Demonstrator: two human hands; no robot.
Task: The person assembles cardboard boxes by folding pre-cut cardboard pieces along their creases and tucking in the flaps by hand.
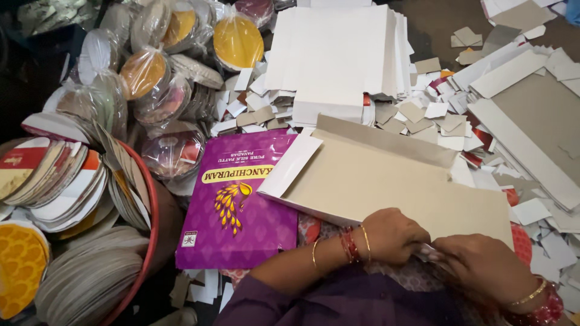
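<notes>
At the lower right of the frame, the left hand [393, 234] and right hand [483, 265] meet knuckle to knuckle, fingers curled tight on the near edge of a flat grey-brown cardboard box blank [386, 181]. A glossy purple printed box [238, 199] lies just left.

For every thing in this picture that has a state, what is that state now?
Flat grey-brown cardboard sheet: lying unfolded, white flap out.
Purple printed flat carton: lying flat, printed side up.
White card stack: piled.
Round card discs: bagged.
Left hand: closed.
Right hand: pinching.
</notes>
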